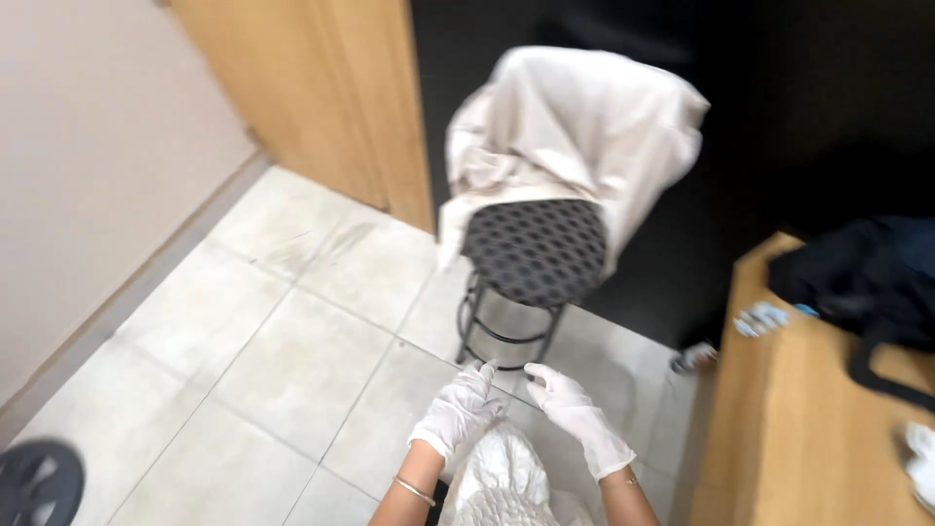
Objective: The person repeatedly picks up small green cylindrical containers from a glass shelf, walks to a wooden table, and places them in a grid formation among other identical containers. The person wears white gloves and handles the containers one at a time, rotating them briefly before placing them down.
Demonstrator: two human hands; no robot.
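Both my hands wear white gloves and meet low in the middle of the head view. My left hand (456, 414) has its fingers bent, and its fingertips touch those of my right hand (577, 414). The fingers seem to be tugging at the glove tips; neither hand holds a separate object. Just beyond the hands stands a black round stool (534, 251) with a dotted seat. A pale beige garment (575, 117) is draped over its back. White patterned clothing (502, 482) shows below my wrists.
A wooden counter (808, 429) runs along the right with a black bag (862, 282) on it. A wooden panel (321, 97) and a pale wall (97, 146) stand at the left. The floor is light tile (273, 360). A dark round object (37, 482) sits bottom left.
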